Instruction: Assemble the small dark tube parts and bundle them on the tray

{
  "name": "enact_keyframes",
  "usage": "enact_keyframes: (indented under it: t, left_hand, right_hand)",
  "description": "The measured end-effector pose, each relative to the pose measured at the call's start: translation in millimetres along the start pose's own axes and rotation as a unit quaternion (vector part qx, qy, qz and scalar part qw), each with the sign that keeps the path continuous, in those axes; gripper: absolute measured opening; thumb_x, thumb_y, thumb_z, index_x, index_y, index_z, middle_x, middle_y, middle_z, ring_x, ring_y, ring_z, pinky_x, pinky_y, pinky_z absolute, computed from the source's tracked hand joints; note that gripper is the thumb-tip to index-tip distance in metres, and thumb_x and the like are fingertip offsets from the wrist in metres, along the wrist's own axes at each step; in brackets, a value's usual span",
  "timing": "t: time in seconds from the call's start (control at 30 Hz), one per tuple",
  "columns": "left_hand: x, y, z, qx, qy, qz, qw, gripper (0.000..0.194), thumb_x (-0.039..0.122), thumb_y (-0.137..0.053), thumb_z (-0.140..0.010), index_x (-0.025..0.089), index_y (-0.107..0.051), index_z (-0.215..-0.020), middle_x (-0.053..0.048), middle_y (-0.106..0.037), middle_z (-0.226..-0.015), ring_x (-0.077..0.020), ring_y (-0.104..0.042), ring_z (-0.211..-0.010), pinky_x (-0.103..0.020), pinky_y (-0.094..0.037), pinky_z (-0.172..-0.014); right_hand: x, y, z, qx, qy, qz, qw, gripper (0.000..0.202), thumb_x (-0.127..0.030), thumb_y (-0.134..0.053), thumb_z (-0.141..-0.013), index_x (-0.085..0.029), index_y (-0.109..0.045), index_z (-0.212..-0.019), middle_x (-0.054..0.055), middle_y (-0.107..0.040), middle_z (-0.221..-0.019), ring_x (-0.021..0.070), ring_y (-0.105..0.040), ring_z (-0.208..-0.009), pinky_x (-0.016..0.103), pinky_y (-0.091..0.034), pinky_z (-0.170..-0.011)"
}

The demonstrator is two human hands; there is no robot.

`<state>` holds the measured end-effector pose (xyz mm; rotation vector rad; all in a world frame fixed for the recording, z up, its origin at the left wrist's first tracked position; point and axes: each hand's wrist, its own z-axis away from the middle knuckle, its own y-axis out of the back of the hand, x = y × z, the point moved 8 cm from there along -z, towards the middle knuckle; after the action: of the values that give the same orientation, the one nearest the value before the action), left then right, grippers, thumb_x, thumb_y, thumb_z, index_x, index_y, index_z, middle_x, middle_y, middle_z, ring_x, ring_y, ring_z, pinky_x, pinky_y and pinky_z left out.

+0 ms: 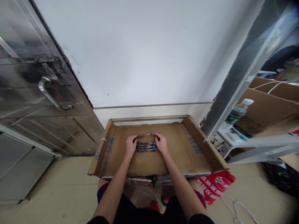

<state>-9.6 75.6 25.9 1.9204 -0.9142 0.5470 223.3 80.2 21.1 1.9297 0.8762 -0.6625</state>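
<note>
A single pen (145, 135) is held level between my two hands, just beyond a row of several similar pens (146, 147) lying side by side on the cardboard surface (177, 155). My left hand (131, 144) pinches its left end with closed fingers. At the other end, my right hand (161, 143) grips the pen's right tip. The lined-up pens are dark and partly clear, lying crosswise between my wrists. Whether the held pen touches the cardboard I cannot tell.
Raised cardboard sides (196, 135) flank the work surface. A metal door (46, 93) stands left, a white wall (149, 56) ahead. On the right, a plastic bottle (238, 112) and cardboard box (271, 109) sit on a white shelf. Red cloth (217, 185) hangs below.
</note>
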Motion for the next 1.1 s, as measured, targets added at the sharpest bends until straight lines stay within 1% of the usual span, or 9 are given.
enact_keyframes:
  t: [0.17,0.23,0.33,0.5,0.6,0.7,0.77,0.93,1.1]
  left_hand:
    - [3,-0.3,0,-0.016,-0.002,0.023,1.000,0.015,0.017,-0.056,-0.082,0.020,-0.069,-0.089,-0.006,-0.068,-0.087,-0.0196,-0.060,-0.086,-0.037,-0.048,-0.080]
    - [4,0.6,-1,-0.022,-0.001,0.048,0.999,0.016,0.022,-0.054,-0.085,0.020,-0.069,-0.090,-0.006,-0.068,-0.087,-0.0189,-0.060,-0.086,-0.035,-0.048,-0.080]
    - [6,2.5,-1,-0.026,0.003,0.075,0.997,0.020,0.028,-0.050,-0.088,0.019,-0.068,-0.090,-0.006,-0.067,-0.086,-0.0176,-0.060,-0.084,-0.032,-0.047,-0.077]
    - [8,-1.6,0,-0.047,0.014,0.087,0.995,0.024,0.033,-0.048,-0.089,0.017,-0.065,-0.083,-0.005,-0.064,-0.080,-0.0163,-0.060,-0.078,-0.029,-0.047,-0.073]
    - [5,-6.6,2,-0.063,0.021,0.106,0.992,0.018,0.032,-0.053,-0.086,0.017,-0.064,-0.087,-0.004,-0.065,-0.083,-0.0158,-0.060,-0.077,-0.028,-0.048,-0.074]
    - [4,-8.8,3,-0.075,0.013,0.111,0.991,0.015,0.027,-0.060,-0.081,0.018,-0.065,-0.092,-0.005,-0.065,-0.088,-0.0158,-0.060,-0.079,-0.029,-0.048,-0.076]
    - [4,-8.5,3,-0.080,0.005,0.107,0.991,0.013,0.025,-0.060,-0.081,0.018,-0.065,-0.091,-0.005,-0.065,-0.088,-0.0160,-0.059,-0.080,-0.030,-0.048,-0.076]
    - [0,-7.2,3,-0.080,0.020,0.125,0.989,0.016,0.029,-0.054,-0.085,0.018,-0.064,-0.091,-0.005,-0.065,-0.087,-0.0152,-0.059,-0.078,-0.028,-0.047,-0.073]
    - [1,-10.7,3,-0.097,0.030,0.128,0.987,0.019,0.033,-0.051,-0.087,0.018,-0.062,-0.090,-0.005,-0.064,-0.087,-0.0161,-0.060,-0.081,-0.028,-0.047,-0.075]
  right_hand:
    - [2,5,5,0.020,-0.032,-0.028,0.999,0.027,-0.022,-0.047,-0.080,-0.020,-0.069,-0.096,0.007,-0.071,-0.098,0.0227,-0.064,-0.091,0.041,-0.047,-0.088]
    - [1,8,5,0.023,-0.044,-0.057,0.997,0.026,-0.025,-0.049,-0.079,-0.020,-0.069,-0.095,0.007,-0.070,-0.095,0.0224,-0.064,-0.088,0.039,-0.048,-0.085]
    - [0,9,6,0.003,-0.064,-0.118,0.991,0.025,-0.033,-0.053,-0.079,-0.020,-0.069,-0.094,0.007,-0.070,-0.094,0.0219,-0.064,-0.085,0.037,-0.049,-0.082]
    - [11,2,8,-0.041,-0.123,-0.239,0.962,0.034,-0.046,-0.060,-0.076,-0.018,-0.068,-0.093,0.007,-0.071,-0.086,0.0219,-0.066,-0.079,0.035,-0.051,-0.076]
    - [17,0,8,-0.037,-0.141,-0.290,0.946,0.038,-0.051,-0.062,-0.073,-0.018,-0.066,-0.091,0.008,-0.071,-0.085,0.0224,-0.067,-0.082,0.035,-0.052,-0.077]
    - [19,3,8,-0.025,-0.147,-0.301,0.942,0.039,-0.053,-0.062,-0.072,-0.018,-0.065,-0.089,0.008,-0.072,-0.087,0.0229,-0.067,-0.085,0.036,-0.051,-0.079]
    - [17,3,9,-0.032,-0.144,-0.305,0.941,0.037,-0.052,-0.062,-0.073,-0.019,-0.064,-0.088,0.008,-0.072,-0.086,0.0231,-0.067,-0.084,0.037,-0.051,-0.080]
    - [12,2,11,-0.063,-0.138,-0.296,0.943,0.033,-0.051,-0.060,-0.076,-0.020,-0.063,-0.085,0.007,-0.071,-0.079,0.0224,-0.066,-0.078,0.035,-0.050,-0.076]
    - [13,4,12,-0.066,-0.138,-0.288,0.945,0.035,-0.054,-0.060,-0.076,-0.020,-0.062,-0.083,0.006,-0.070,-0.077,0.0221,-0.065,-0.077,0.034,-0.049,-0.074]
